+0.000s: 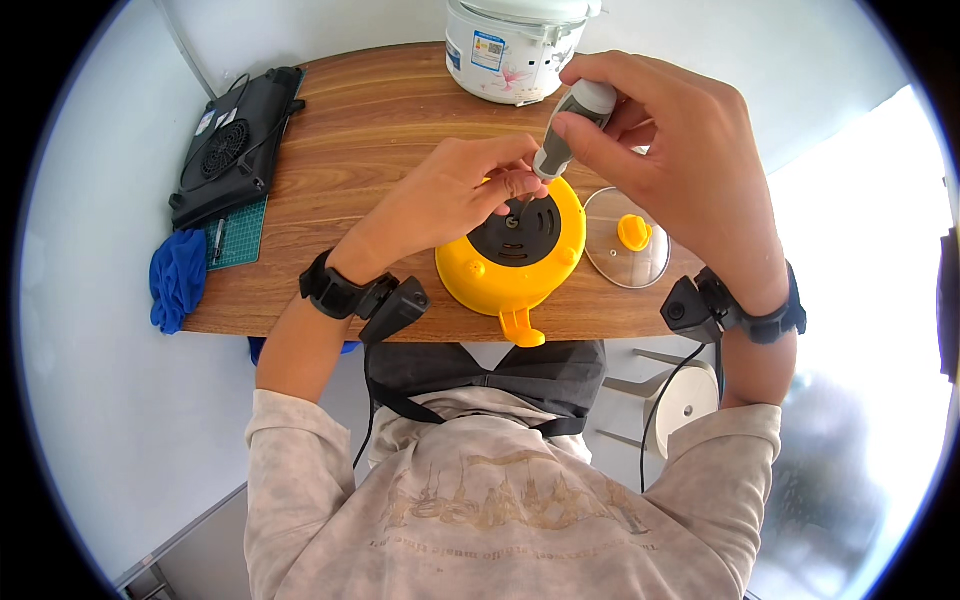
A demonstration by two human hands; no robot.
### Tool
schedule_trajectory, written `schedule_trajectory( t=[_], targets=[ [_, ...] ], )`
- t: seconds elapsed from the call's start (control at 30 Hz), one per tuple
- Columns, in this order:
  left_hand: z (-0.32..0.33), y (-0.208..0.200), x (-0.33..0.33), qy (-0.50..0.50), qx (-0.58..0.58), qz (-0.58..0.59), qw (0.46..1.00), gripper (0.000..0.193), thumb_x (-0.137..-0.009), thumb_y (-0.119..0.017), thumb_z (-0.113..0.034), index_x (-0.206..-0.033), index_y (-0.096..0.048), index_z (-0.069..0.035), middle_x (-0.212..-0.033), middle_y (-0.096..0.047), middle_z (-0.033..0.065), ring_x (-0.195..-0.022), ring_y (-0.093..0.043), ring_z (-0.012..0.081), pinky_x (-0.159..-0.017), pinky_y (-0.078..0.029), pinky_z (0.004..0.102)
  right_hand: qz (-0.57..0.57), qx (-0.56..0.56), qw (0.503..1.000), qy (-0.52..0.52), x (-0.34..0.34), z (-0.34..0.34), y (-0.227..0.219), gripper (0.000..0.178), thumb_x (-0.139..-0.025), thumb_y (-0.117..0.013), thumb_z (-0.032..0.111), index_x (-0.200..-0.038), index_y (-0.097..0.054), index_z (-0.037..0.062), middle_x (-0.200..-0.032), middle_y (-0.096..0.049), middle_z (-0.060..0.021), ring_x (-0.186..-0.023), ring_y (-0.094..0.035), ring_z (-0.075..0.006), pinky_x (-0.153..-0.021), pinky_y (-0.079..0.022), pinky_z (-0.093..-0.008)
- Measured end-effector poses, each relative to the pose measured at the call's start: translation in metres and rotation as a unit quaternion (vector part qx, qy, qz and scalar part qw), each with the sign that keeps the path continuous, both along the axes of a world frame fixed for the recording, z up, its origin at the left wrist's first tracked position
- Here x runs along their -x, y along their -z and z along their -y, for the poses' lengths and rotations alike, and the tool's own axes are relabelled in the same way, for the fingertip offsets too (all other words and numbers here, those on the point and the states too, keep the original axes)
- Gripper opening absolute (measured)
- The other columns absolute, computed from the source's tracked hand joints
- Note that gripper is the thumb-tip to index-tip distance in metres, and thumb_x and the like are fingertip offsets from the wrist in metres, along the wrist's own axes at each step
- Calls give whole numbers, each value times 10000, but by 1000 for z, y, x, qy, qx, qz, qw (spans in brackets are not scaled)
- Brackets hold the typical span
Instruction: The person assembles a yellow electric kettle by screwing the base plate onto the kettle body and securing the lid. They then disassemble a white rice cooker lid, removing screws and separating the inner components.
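Grey and white, the handle of the screwdriver (575, 122) leans across my view, with the right hand (690, 150) wrapped round its upper part: that grip is closed on it, thumb against one side. My left hand (450, 190) has finger and thumb gathered about the lower end, seemingly to steady it; how firmly they press, I cannot tell. Whether the tip touches anything is hidden from me.

Right below is the yellow pot (500, 292), upside down near the middle of the table's (365, 120) near edge, presumably so that its slotted black base plate (515, 245) faces up for working. Its yellow handle (518, 325) reaches just past that edge, towards the wearer.

Beside the pot, towards the right end of the table, lies the glass lid (615, 265), yellow knob (634, 233) upward; I have little sideways room there. At the far edge stands a white rice cooker (510, 78), behind the hands. Along the left edge a black appliance (255, 155) with a fan grille rests partly over a green cutting mat (245, 238), and a blue cloth (178, 280) droops over the near left corner. Between appliance and pot, bare wood gives my left forearm its widest clearance.
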State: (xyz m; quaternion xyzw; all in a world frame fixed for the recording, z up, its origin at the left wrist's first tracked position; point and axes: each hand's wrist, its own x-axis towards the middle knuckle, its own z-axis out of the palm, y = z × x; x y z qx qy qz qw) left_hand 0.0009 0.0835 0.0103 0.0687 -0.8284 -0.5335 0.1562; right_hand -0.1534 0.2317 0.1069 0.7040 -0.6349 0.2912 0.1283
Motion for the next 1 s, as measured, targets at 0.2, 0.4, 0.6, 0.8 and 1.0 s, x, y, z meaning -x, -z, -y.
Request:
schedule_trajectory(
  t=[0.2, 0.4, 0.6, 0.8, 1.0],
  targets=[
    [-1, -1, -1, 0, 9, -2, 1000, 188, -1062, -547, -187, -1141, -570, -17, -1024, -725, 102, -1051, -716, 162, -770, -589, 286, 0, 12, 1000, -7, 1, -2, 0, 285, -863, -797, 141, -1121, -726, 43, -886, -746, -100, -722, -742, -165, -686, -602, -246],
    [0, 2, -2, -3, -5, 0, 1000, 211, -1063, -549, -199, -1175, -576, -23, -1035, -725, 97, -1057, -714, 161, -779, -590, 282, 6, 12, 1000, -10, 2, -2, 2, 288, -859, -800, 138, -1122, -728, 46, -896, -750, -103, -723, -743, -163, -683, -602, -244],
    [1, 1, -2, 1, 0, 0, 1000, 219, -1062, -551, -205, -1182, -577, -23, -1035, -722, 98, -1049, -714, 157, -768, -590, 281, -2, 19, 1000, -12, 1, -1, 2, 290, -851, -804, 127, -1117, -725, 42, -896, -744, -99, -723, -741, -160, -683, -602, -243],
    [0, 1, -2, -2, -3, -1, 1000, 226, -1062, -553, -210, -1191, -580, -26, -1031, -716, 93, -1047, -713, 156, -765, -592, 280, 0, 18, 1000, -16, -1, -1, 2, 292, -839, -812, 123, -1105, -725, 42, -895, -739, -99, -715, -738, -161, -673, -601, -244],
    [0, 2, -3, -2, -5, -9, 1000, 226, -1062, -549, -207, -1196, -578, -28, -1044, -714, 98, -1060, -714, 166, -770, -602, 283, -2, 21, 1000, -13, 1, -1, 2, 298, -834, -818, 130, -1104, -726, 44, -872, -736, -96, -706, -736, -158, -659, -597, -241]
  ],
)
